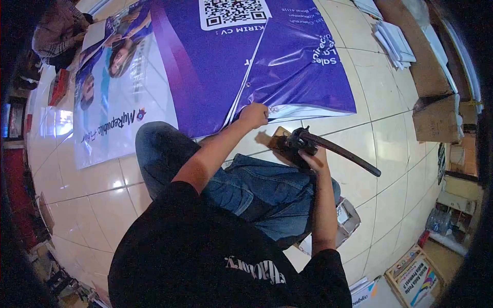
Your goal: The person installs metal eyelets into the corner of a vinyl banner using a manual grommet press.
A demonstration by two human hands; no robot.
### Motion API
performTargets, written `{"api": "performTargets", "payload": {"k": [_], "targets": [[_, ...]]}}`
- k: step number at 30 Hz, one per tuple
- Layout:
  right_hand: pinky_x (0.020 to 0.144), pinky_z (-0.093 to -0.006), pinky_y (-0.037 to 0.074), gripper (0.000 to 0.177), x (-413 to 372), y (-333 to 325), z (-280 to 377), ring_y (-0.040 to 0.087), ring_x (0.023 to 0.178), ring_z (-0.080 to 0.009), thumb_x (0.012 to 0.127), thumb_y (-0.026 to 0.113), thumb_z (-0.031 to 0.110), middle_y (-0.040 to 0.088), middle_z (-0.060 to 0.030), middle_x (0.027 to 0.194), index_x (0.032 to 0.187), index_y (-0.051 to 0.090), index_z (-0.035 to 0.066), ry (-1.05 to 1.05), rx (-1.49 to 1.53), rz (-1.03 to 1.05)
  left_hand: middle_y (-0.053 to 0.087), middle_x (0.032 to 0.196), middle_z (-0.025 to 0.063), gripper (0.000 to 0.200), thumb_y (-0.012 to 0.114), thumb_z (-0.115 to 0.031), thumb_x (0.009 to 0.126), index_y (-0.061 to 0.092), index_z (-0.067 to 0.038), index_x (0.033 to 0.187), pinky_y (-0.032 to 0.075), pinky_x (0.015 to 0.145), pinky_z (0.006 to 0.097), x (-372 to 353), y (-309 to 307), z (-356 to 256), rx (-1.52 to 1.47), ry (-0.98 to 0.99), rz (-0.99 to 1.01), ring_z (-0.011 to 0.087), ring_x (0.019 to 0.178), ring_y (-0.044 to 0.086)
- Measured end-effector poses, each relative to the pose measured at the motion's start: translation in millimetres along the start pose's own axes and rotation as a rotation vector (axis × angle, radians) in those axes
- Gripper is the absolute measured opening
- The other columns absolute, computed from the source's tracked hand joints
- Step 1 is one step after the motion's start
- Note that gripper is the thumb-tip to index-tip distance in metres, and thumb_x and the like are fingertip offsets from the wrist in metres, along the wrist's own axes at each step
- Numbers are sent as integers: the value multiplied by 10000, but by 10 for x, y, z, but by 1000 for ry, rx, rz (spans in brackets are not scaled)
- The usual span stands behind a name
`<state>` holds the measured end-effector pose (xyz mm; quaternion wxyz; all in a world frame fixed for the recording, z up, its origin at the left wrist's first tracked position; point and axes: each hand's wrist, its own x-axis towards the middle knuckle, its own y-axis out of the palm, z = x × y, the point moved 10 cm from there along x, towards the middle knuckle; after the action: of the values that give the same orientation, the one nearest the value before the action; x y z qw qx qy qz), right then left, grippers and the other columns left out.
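A large purple and white printed banner (205, 77) lies on the floor in front of me, its right part folded and creased. My left hand (254, 116) is closed on the banner's near edge, with the folded layers bunched beside the fingers. A small metal eyelet (248, 84) shows in the banner above that hand. Just right of it stands a dark eyelet press (297, 141) on a wooden base, its long lever (344, 154) pointing to the right. My right hand (316, 159) is closed against the press body, its fingertips partly hidden.
An open carton (348, 220) sits by my right knee. Cardboard boxes (436, 120) and paper bundles (394, 43) line the right side. At the upper left, another person (59, 28) is near a red box (59, 87). A printed board (413, 277) lies at lower right.
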<state>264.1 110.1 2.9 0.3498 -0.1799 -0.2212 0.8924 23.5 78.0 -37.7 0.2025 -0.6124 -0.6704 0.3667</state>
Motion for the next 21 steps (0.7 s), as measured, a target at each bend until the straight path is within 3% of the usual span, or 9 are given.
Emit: {"api": "performTargets", "payload": {"k": [2, 5, 9, 14, 15, 16, 17, 18, 21], "targets": [[879, -389, 445, 511, 1, -5, 143, 560, 1027, -339, 697, 719, 287, 597, -162, 1095, 1144, 578, 83, -34, -147, 29, 656, 801, 136, 261, 667, -279, 657, 663, -77, 822, 517, 699, 415, -3, 90, -75, 133, 17, -11, 301, 753, 648], [866, -395, 452, 495, 13, 4, 172, 572, 1005, -336, 703, 710, 286, 611, -157, 1072, 1134, 582, 81, -89, -67, 24, 637, 831, 156, 292, 633, -294, 724, 619, -40, 867, 521, 677, 440, -158, 11, -373, 318, 113, -29, 319, 758, 643], [843, -398, 463, 449, 19, -17, 348, 597, 956, -322, 705, 700, 288, 637, -146, 1008, 1091, 604, 80, -117, -194, 39, 653, 808, 155, 173, 542, -169, 785, 632, -33, 843, 539, 645, 416, 0, 124, -614, 385, 254, -162, 300, 754, 659], [784, -367, 504, 360, 4, -80, 379, 642, 823, -290, 688, 697, 284, 668, -124, 877, 978, 647, 75, -104, -232, -40, 653, 866, 170, 163, 552, -132, 775, 624, -34, 882, 542, 655, 430, 324, 495, -732, 444, 305, 64, 321, 789, 659], [771, -352, 515, 339, 29, -44, 263, 649, 808, -281, 668, 708, 274, 671, -126, 860, 937, 658, 72, -136, -106, -20, 660, 855, 183, 159, 548, -114, 769, 646, -39, 870, 540, 647, 448, 381, 586, -742, 436, 315, 96, 331, 780, 662], [780, -341, 511, 372, 4, -77, 540, 650, 821, -234, 633, 732, 229, 678, -107, 877, 957, 660, 62, 2, 84, -2, 656, 904, 206, 175, 519, -89, 793, 646, -35, 900, 536, 683, 463, 596, 846, -473, 268, 216, 1, 343, 820, 660], [807, -330, 498, 455, 31, -56, 350, 636, 856, -187, 604, 748, 175, 678, -96, 915, 1022, 642, 29, -168, 48, 16, 651, 926, 218, 185, 493, -87, 811, 644, -29, 901, 532, 708, 468, 460, 598, -762, 331, 274, 45, 342, 838, 660], [822, -321, 486, 532, 69, -37, 495, 621, 883, -178, 586, 761, 172, 666, -91, 968, 1067, 618, -3, -88, -46, 118, 655, 905, 215, 184, 493, -89, 810, 645, -28, 894, 535, 711, 460, 449, 473, -822, 285, 187, 53, 343, 847, 659], [847, -318, 458, 526, 215, 11, 236, 586, 926, -196, 693, 717, 228, 633, -111, 1054, 1153, 591, 6, -26, 611, 282, 663, 793, 178, 191, 527, -155, 777, 650, -43, 873, 527, 675, 461, 592, 410, -847, 275, 136, -112, 348, 762, 654]]}}
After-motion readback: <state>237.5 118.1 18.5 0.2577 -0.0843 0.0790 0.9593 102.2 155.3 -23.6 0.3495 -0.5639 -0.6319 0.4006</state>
